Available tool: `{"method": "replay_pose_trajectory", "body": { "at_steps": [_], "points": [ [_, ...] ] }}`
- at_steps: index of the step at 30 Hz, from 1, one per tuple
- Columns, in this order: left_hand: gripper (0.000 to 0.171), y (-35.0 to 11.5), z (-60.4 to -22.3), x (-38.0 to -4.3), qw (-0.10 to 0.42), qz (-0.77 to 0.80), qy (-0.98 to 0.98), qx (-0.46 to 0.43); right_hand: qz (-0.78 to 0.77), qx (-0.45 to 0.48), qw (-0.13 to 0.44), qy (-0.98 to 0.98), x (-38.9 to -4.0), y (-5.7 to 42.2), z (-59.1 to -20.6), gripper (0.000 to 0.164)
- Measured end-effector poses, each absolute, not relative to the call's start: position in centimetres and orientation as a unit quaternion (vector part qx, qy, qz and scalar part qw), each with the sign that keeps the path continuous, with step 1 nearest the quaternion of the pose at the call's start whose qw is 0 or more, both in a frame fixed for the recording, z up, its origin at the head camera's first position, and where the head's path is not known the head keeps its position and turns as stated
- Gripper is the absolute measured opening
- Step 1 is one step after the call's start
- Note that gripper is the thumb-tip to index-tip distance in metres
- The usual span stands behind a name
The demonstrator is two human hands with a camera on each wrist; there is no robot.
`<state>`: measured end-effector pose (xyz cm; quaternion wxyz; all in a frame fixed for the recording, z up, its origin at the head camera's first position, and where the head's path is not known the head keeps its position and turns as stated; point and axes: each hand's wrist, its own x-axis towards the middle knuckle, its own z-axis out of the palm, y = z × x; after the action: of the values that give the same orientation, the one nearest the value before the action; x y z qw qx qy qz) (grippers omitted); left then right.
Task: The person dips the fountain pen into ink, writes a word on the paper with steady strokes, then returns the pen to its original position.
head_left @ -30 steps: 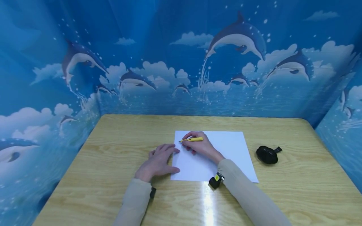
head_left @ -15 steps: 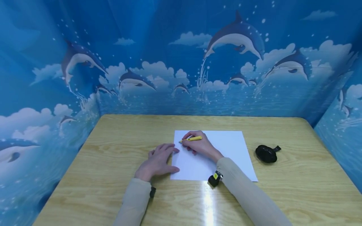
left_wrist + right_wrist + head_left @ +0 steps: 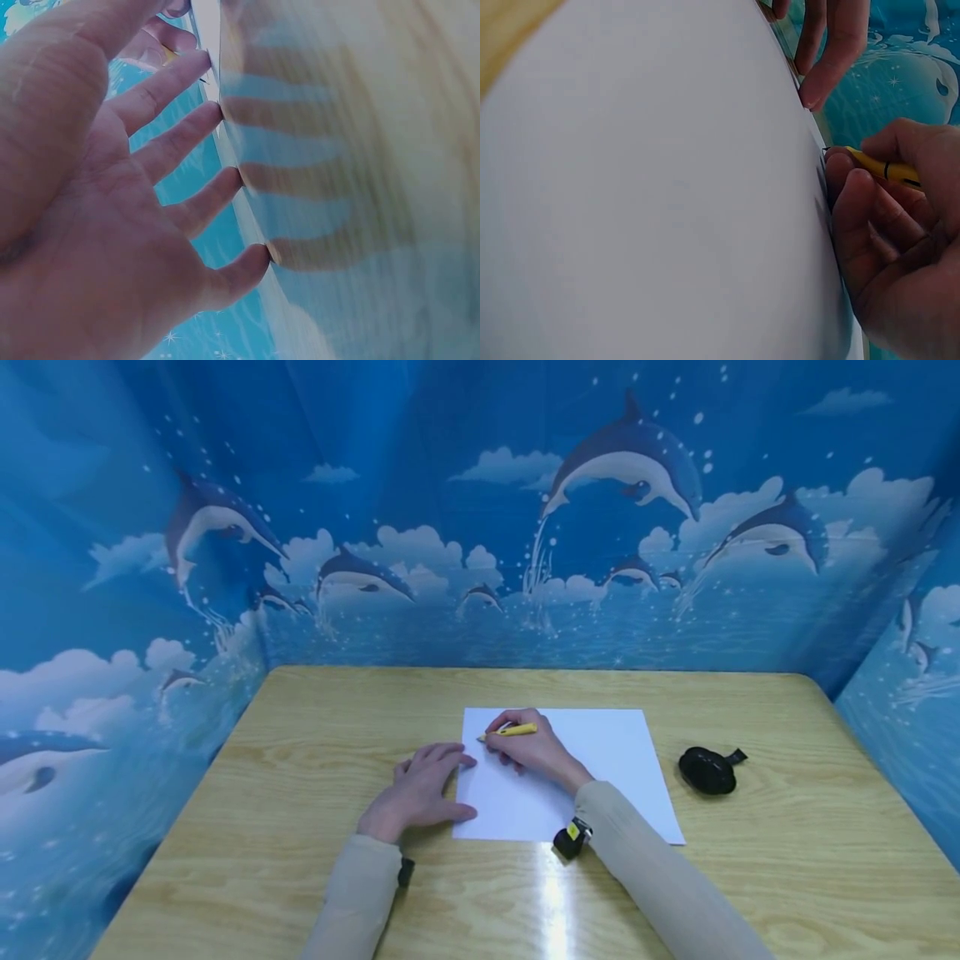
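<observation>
Head view: a sheet of white paper [image 3: 607, 747] is laid on the wood-grain tabletop [image 3: 337, 714], and a yellow pen [image 3: 519, 729] is held at its ten o'clock part. The pen is pinched by the thumb and fingers of the right hand [image 3: 543, 752], its tip aimed just below nine o'clock; whether the paper is touched by the tip cannot be told. The remaining fingers are curled, and the right forearm is slanted in from between four and five o'clock. Nothing is grasped by the left hand [image 3: 422, 789]: it is rested palm down, fingers spread, with index and thumb tips on the sheet's nine o'clock edge. A glossy black object [image 3: 707, 771] is placed beyond its three o'clock edge.
</observation>
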<state>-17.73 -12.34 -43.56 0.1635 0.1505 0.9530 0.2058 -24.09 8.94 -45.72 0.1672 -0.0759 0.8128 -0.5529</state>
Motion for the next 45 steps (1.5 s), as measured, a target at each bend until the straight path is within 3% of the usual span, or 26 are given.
{"method": "replay_pose_trajectory", "body": {
  "at_steps": [45],
  "points": [
    [0.066, -11.7, -43.4, -17.5, 0.160, 0.201, 0.958, 0.127, -0.544, -0.047, 0.158, 0.823, -23.7, 11.0, -45.6, 0.017]
  ]
}}
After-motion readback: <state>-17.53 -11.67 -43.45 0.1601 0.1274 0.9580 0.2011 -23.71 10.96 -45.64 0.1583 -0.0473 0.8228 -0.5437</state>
